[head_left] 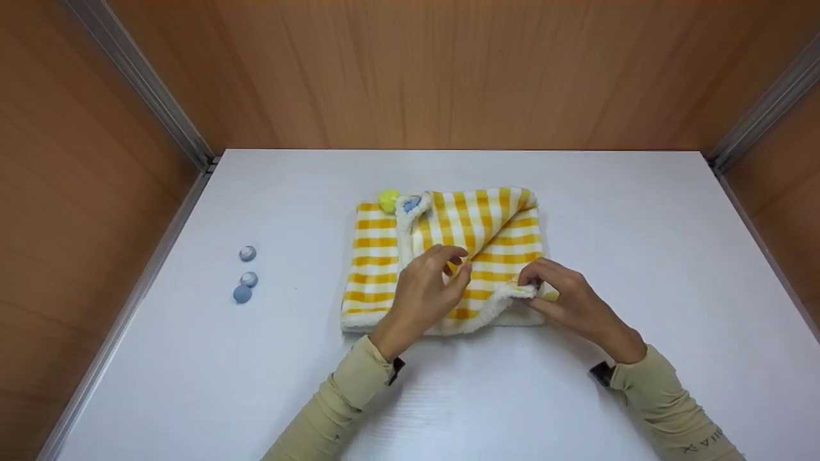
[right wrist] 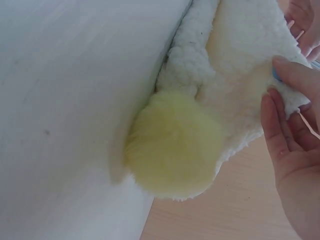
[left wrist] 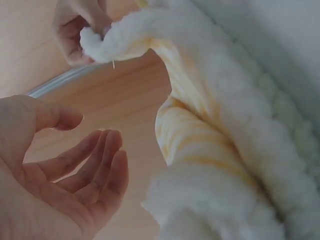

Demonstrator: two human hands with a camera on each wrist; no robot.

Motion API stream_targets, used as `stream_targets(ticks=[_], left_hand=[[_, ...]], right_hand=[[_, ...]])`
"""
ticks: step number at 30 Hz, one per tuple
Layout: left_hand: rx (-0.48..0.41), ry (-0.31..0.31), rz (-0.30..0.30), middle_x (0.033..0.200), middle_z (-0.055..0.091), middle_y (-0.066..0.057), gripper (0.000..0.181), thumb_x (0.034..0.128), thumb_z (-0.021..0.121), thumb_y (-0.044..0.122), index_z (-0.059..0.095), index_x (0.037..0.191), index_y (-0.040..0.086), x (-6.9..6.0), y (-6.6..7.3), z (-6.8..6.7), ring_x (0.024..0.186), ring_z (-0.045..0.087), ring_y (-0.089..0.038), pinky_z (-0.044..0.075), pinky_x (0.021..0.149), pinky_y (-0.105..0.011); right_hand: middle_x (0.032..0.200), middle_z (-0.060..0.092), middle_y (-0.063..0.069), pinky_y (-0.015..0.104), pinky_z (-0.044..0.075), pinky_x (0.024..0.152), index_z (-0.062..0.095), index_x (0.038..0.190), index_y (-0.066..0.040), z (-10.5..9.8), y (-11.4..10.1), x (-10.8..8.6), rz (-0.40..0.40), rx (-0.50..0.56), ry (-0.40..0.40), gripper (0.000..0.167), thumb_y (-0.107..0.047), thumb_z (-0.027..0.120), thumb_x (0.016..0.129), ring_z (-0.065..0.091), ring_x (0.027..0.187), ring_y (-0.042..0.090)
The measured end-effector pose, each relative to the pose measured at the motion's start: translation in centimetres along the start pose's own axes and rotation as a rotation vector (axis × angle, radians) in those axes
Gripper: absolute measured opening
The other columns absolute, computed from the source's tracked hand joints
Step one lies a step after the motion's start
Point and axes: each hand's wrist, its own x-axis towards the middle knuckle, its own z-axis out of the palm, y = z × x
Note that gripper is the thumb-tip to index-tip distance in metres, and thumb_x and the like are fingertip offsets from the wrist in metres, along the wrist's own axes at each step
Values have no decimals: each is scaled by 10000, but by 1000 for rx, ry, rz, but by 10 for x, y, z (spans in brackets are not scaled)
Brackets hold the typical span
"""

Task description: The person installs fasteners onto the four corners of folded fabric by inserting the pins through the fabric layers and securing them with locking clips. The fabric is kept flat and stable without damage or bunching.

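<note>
A yellow-and-white checked cloth [head_left: 448, 218] with a white fleece lining lies folded on the table. My right hand [head_left: 570, 301] pinches the fleece edge [head_left: 512, 292] near the cloth's right front corner and lifts it. Beneath that thumb, the right wrist view shows a bit of a small blue piece [right wrist: 276, 75]; its kind is hidden. Over the middle of the cloth, my left hand [head_left: 426, 288] holds nothing, its fingers loosely bent. In the left wrist view, this left hand [left wrist: 75, 170] is apart from the fleece. A fluffy yellow pompom [right wrist: 175, 145] hangs by the right corner.
Three small round pieces lie to the left: two grey-blue ones [head_left: 247, 253] and a plain blue one [head_left: 242, 294]. Another yellow pompom [head_left: 388, 201] and a blue piece [head_left: 412, 204] show at the cloth's far left edge. Wooden panels [head_left: 448, 77] enclose the white table [head_left: 295, 192].
</note>
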Motion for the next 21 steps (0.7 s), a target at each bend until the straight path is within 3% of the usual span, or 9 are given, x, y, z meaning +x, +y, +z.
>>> stream_targets(ticks=[12,21], left_hand=[[75,212,-128,956,734,-97,173,961,697,145,745,1066,16,17,-29,-59,812,690,-263,555,700,-388],[170,282,-268,951,723,-149,196,956,703,167,753,1051,3,23,-53,-87,851,685,-312,557,729,-439]], right_hand=[[942,613,13,190,450,762,626,983,-80,0,-1,0,14,4,-10,396,160,833,746,562,838,148],[956,617,11,194,452,767,630,997,-94,0,0,-1,-7,-9,-10,415,165,831,743,567,841,157]])
